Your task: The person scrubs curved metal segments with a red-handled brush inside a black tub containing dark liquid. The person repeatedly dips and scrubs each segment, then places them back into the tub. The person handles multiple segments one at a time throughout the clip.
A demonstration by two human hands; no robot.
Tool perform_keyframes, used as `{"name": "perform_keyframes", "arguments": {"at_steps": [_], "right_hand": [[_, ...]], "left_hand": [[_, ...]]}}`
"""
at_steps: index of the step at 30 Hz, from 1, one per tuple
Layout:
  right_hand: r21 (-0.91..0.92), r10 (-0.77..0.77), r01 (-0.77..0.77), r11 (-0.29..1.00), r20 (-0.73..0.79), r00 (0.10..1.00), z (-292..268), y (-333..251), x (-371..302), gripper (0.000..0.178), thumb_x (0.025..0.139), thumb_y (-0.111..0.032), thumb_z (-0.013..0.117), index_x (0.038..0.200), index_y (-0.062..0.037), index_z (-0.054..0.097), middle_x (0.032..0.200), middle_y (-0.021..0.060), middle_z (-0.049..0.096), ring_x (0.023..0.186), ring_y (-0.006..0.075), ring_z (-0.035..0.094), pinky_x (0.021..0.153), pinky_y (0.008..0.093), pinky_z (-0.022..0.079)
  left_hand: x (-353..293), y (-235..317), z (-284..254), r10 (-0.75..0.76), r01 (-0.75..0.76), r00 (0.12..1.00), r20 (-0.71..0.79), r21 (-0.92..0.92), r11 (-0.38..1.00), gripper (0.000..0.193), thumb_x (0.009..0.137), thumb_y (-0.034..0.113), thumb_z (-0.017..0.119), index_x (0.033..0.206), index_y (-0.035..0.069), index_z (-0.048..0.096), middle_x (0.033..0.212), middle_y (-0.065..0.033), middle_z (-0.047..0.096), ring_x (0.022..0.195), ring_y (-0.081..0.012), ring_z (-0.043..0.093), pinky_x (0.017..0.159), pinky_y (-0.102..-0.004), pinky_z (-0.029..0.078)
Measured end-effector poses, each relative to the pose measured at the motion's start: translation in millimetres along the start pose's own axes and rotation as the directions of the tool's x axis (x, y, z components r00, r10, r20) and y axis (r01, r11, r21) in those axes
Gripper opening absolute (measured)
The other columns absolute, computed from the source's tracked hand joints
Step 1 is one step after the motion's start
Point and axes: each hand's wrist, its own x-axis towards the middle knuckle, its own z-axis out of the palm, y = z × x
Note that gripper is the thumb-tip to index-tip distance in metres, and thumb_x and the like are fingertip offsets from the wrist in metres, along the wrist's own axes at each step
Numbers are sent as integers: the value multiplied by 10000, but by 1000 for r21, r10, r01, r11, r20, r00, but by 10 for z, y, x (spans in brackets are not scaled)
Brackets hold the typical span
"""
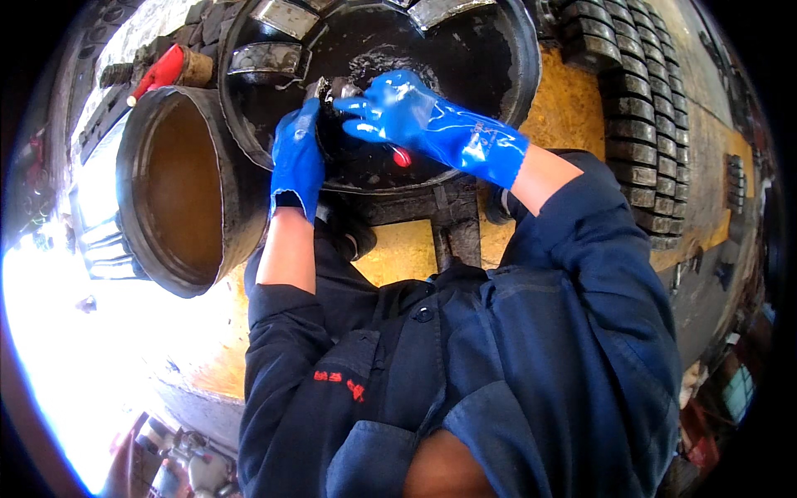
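My left hand (297, 153), in a blue rubber glove, is closed on a dark, wet metal block (325, 90) over the near left part of a big round basin (531, 79). Much of the block is hidden by the gloves. My right hand (400, 108), gloved the same way, has its fingers curled at the block's right side. Just below that palm a small red end (402, 156) shows; whether it belongs to something in my grip is hidden. Dark liquid lies in the basin, and a curved metal block (266, 58) rests inside its left rim.
Left of the basin, a large metal drum (124, 191) lies with its brown inside facing me. A red-handled object (158, 75) sits behind it. Stacked curved metal blocks (631, 124) stand at the right. A dark metal support (457, 228) is below the basin, above yellow flooring (403, 249).
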Motion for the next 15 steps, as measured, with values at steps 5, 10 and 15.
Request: {"name": "perform_keyframes", "arguments": {"at_steps": [5,10,15], "right_hand": [[531,407,-238,813,-228,884,305,81,-203,164,956,-103,717,1106,-99,783,1102,117,766,981,246,754,871,322,609],[468,592,-675,570,336,733,296,287,-132,192,930,-260,666,1015,-124,771,907,86,756,833,220,732,802,343,597],[712,251,-291,639,165,954,-137,99,158,256,938,-358,657,997,-135,768,888,90,761,802,223,721,786,367,585]], "left_hand": [[-48,18,-49,212,-228,974,84,380,896,324,1053,142,517,1270,-28,687,1177,-268,722,1121,-370,697,970,-429,528],[-146,210,-37,383,-405,906,182,638,655,360,1010,-12,491,1335,-48,643,1255,-290,694,1217,-426,651,1046,-430,510],[-70,40,-110,112,-120,992,51,204,972,326,1056,174,534,1291,12,692,1183,-256,728,1105,-391,697,962,-432,535]]}}
